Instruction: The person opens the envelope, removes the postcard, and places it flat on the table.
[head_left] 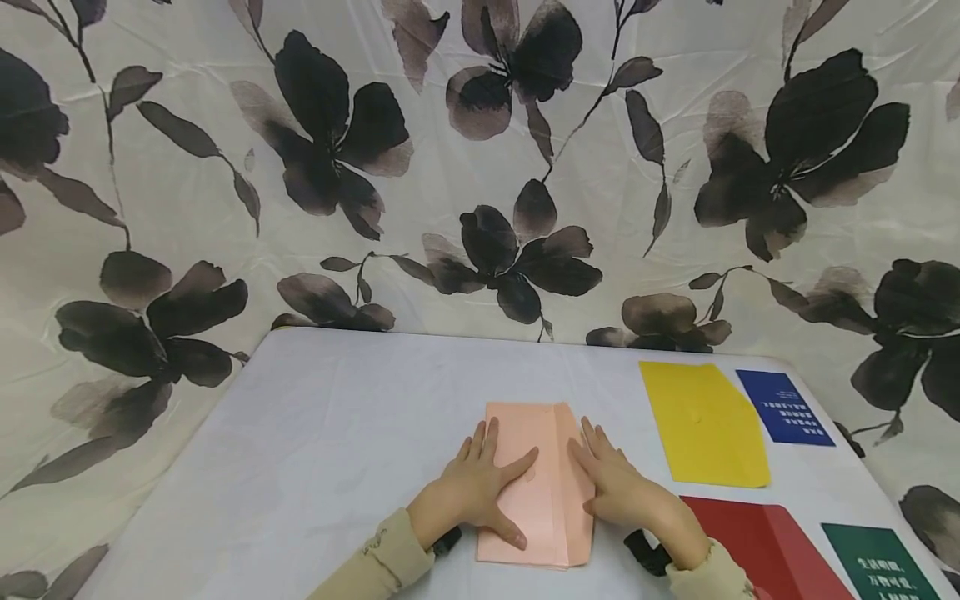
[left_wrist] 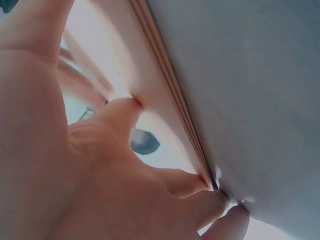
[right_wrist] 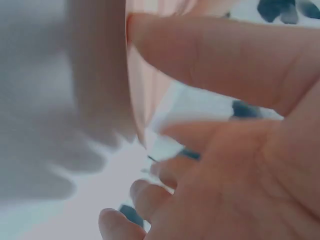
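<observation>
A pale pink envelope (head_left: 528, 429) lies on the white table in front of me, its side flap (head_left: 574, 533) along the right edge. My left hand (head_left: 474, 485) rests spread over its left side, thumb and fingers straight. At the right edge, my right hand (head_left: 621, 487) touches the flap with extended fingers. In the left wrist view, several thin layers show along the pink envelope's edge (left_wrist: 167, 80), beside the left fingertips. In the right wrist view, the right thumb meets the envelope's edge (right_wrist: 137, 85), while the other fingers are partly blurred.
To the right lie a yellow envelope (head_left: 705, 429) and a blue card (head_left: 784, 406) with white print. Nearer me are a red envelope (head_left: 757, 542) and a green card (head_left: 877, 560), cut off by the frame. A flower-print cloth (head_left: 420, 192) hangs behind the table (head_left: 300, 467).
</observation>
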